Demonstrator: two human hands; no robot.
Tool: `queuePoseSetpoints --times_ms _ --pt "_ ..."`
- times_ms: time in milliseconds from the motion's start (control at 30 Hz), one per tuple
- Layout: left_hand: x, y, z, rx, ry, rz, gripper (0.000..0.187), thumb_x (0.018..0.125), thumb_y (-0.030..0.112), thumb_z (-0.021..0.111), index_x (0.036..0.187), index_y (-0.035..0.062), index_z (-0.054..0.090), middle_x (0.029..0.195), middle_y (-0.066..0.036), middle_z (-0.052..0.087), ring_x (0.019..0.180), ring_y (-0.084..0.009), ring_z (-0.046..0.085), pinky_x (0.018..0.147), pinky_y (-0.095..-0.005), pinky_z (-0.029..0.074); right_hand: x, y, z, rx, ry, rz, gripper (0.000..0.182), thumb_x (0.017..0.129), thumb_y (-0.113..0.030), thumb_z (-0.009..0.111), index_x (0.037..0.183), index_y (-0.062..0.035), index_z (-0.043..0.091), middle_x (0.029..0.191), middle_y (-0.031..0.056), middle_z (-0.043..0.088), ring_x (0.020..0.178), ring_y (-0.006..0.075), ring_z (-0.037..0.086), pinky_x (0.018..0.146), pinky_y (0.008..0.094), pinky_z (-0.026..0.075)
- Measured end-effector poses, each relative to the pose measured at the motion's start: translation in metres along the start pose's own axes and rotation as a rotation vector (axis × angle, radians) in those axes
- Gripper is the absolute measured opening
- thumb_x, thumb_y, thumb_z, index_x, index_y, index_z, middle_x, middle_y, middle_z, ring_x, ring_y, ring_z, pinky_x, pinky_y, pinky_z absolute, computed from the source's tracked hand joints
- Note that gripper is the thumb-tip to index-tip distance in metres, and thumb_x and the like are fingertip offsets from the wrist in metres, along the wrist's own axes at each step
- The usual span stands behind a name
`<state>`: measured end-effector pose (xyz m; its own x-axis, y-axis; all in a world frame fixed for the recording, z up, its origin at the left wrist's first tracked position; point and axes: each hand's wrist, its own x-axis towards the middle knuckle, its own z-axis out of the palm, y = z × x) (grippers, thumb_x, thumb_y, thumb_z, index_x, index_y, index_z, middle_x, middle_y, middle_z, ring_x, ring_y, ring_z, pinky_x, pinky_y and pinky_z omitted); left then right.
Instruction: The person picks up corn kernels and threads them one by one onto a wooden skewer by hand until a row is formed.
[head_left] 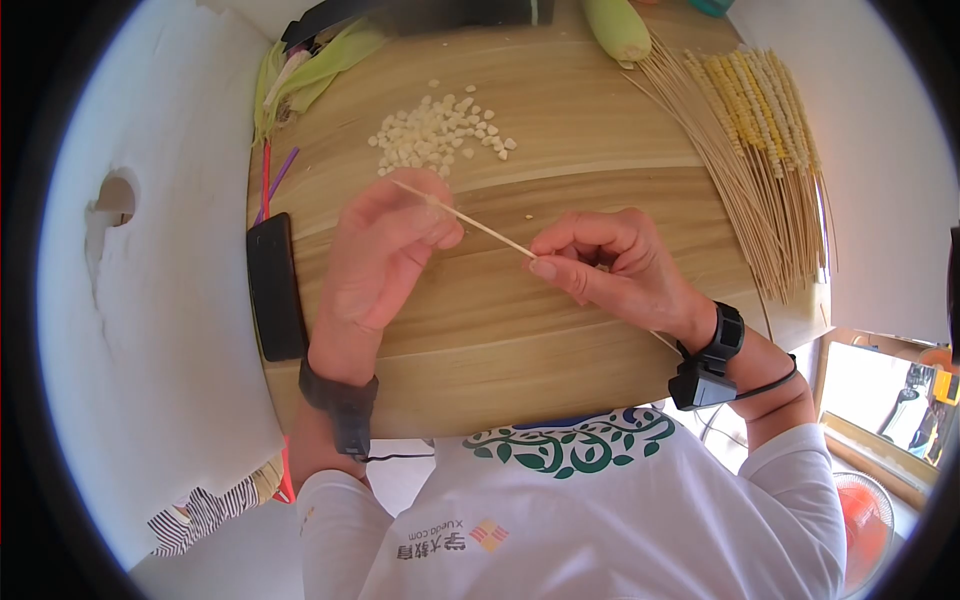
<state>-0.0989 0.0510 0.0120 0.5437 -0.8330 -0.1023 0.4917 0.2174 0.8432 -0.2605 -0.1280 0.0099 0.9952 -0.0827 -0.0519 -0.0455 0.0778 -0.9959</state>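
A thin wooden skewer (pixel 490 232) slants between my two hands, its pointed end up and to the left. My right hand (pixel 620 265) pinches it between thumb and fingers, and its tail comes out below the wrist. Close to the point, my left hand (pixel 385 235) has its fingers closed on a small pale bit that looks like a corn kernel, on or against the skewer; the fingers partly hide it. Just beyond my left hand lies a loose pile of pale corn kernels (pixel 430 132) on the wooden table (pixel 480 360).
At the right lie several skewers threaded with corn kernels (pixel 765 105), beside a bundle of bare skewers (pixel 725 180). An ear of corn (pixel 616 32) sits at the far edge. Corn husks (pixel 325 75) lie far left, with a black phone-like slab (pixel 275 285) at the left edge.
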Motion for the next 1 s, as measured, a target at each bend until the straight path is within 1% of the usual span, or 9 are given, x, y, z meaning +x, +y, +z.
queuePoseSetpoints --times_ms 67,133,167,267,333,433,567,633,1000 --pt "0.001 0.002 -0.004 0.006 -0.012 -0.011 0.014 0.083 0.004 0.059 0.096 -0.0001 0.054 0.078 -0.002 0.047 0.067 -0.011 0.04 0.063 -0.0259 0.036 0.0 0.0 0.0 -0.003 -0.006 -0.003 0.011 0.09 -0.012 0.063 0.094 -0.0017 0.064 0.067 -0.006 0.052 0.06 -0.0015 0.042 0.05 0.0172 0.032" --pt "0.003 0.007 -0.014 -0.215 -0.059 0.011 0.016 0.085 0.005 0.06 0.099 0.0012 0.053 0.08 -0.002 0.048 0.069 -0.0104 0.041 0.064 -0.0256 0.036 -0.001 0.0 -0.001 -0.018 -0.013 0.003 0.01 0.09 -0.012 0.063 0.093 -0.0017 0.063 0.067 -0.006 0.052 0.06 -0.0016 0.041 0.05 0.0174 0.032" --pt "0.003 0.011 -0.019 -0.21 -0.059 0.016 0.016 0.085 0.005 0.06 0.099 0.0012 0.053 0.08 -0.002 0.048 0.069 -0.0104 0.041 0.064 -0.0256 0.036 0.0 -0.001 -0.001 -0.019 -0.016 -0.003 0.01 0.09 -0.012 0.063 0.093 -0.0017 0.063 0.067 -0.006 0.052 0.06 -0.0016 0.041 0.05 0.0174 0.032" --pt "0.004 0.022 -0.029 -0.254 0.08 0.141 0.019 0.087 0.004 0.059 0.104 0.0022 0.052 0.082 -0.001 0.047 0.071 -0.0102 0.042 0.066 -0.0252 0.037 0.0 -0.003 -0.002 -0.016 -0.024 0.021 0.01 0.091 -0.012 0.062 0.091 -0.002 0.062 0.066 -0.0068 0.05 0.059 -0.0016 0.039 0.049 0.0177 0.03" --pt "0.005 0.021 -0.034 -0.186 0.258 0.189 0.021 0.087 0.001 0.059 0.107 0.0015 0.055 0.084 -0.002 0.048 0.073 -0.0107 0.043 0.067 -0.0258 0.039 0.001 -0.002 -0.003 -0.026 -0.015 0.033 0.006 0.09 -0.007 0.062 0.09 -0.0008 0.062 0.065 -0.0045 0.052 0.054 -0.0001 0.044 0.046 0.0181 0.032" --pt "0.006 0.012 -0.035 -0.157 0.285 0.129 0.025 0.086 0.001 0.061 0.111 0.0007 0.057 0.087 -0.003 0.053 0.075 -0.0113 0.046 0.069 -0.0262 0.042 0.001 0.001 0.0 0.0 0.026 0.02 0.006 0.09 -0.006 0.062 0.091 -0.0007 0.062 0.064 -0.0053 0.051 0.053 -0.0002 0.044 0.046 0.018 0.031" --pt "0.006 0.005 -0.023 -0.137 0.267 0.067 0.026 0.086 0.001 0.061 0.112 0.0005 0.059 0.09 -0.005 0.058 0.077 -0.0119 0.05 0.073 -0.0266 0.045 0.0 0.0 0.002 0.017 0.026 0.04 0.007 0.09 -0.007 0.062 0.091 -0.0004 0.062 0.064 -0.0057 0.051 0.053 -0.0002 0.044 0.046 0.018 0.031" --pt "0.006 0.002 -0.023 -0.109 0.213 0.066 0.026 0.086 0.0 0.061 0.111 0.0004 0.059 0.092 -0.006 0.061 0.081 -0.0129 0.054 0.078 -0.028 0.048 0.0 -0.001 0.002 0.012 0.001 0.039 0.011 0.092 -0.014 0.061 0.091 -0.0025 0.061 0.063 -0.008 0.048 0.057 -0.0017 0.038 0.048 0.0177 0.029" --pt "0.003 -0.001 -0.014 -0.054 0.216 0.092 0.025 0.087 0.002 0.06 0.112 -0.0004 0.06 0.098 -0.008 0.063 0.084 -0.0139 0.057 0.083 -0.0304 0.05 0.0 0.002 0.001 0.065 0.004 0.062 0.008 0.091 -0.009 0.061 0.093 -0.0007 0.061 0.063 -0.0064 0.05 0.054 -0.0003 0.043 0.047 0.0175 0.032"
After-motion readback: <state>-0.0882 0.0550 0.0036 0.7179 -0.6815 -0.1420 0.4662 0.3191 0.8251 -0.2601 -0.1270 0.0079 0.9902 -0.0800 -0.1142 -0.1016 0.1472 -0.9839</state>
